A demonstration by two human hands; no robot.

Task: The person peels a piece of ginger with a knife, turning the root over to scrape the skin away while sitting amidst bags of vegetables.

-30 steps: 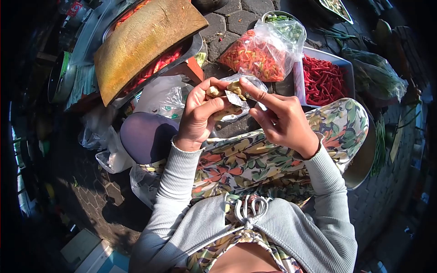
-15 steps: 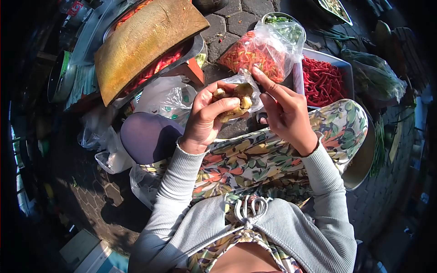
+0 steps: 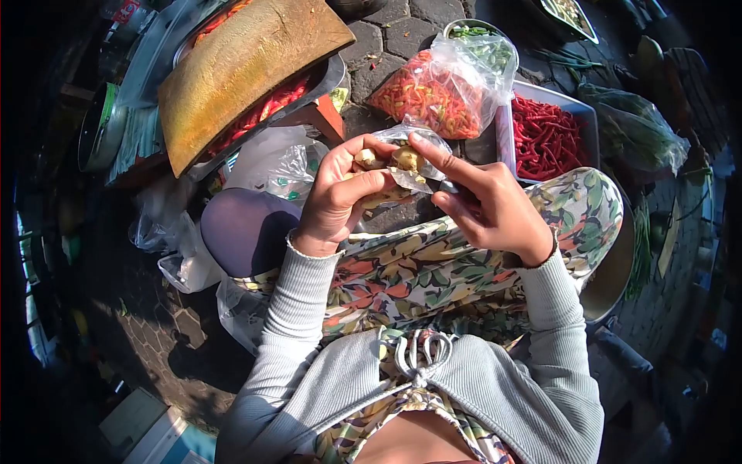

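My left hand (image 3: 340, 189) is closed around a knobbly, pale yellow-brown piece of ginger root (image 3: 408, 159), held up above my lap. My right hand (image 3: 487, 197) comes in from the other side with its index finger stretched over the ginger. Its other fingers are curled round what looks like a small knife (image 3: 447, 186); only a bit of grey metal shows and the rest is mostly hidden. Just behind the ginger is a crumpled clear plastic bag (image 3: 425, 141), below or beyond my fingers.
A wooden chopping board (image 3: 251, 69) rests tilted over a container of red chillies at the upper left. A bag of cut chillies (image 3: 437, 89) lies ahead. Right of it stands a white tray (image 3: 504, 139) of red chillies, then bagged greens (image 3: 638, 127). Plastic bags (image 3: 274, 166) lie at left.
The ginger has turned in my left hand, showing a paler face. My right index finger has moved left and down onto it, and the right hand has shifted slightly lower.
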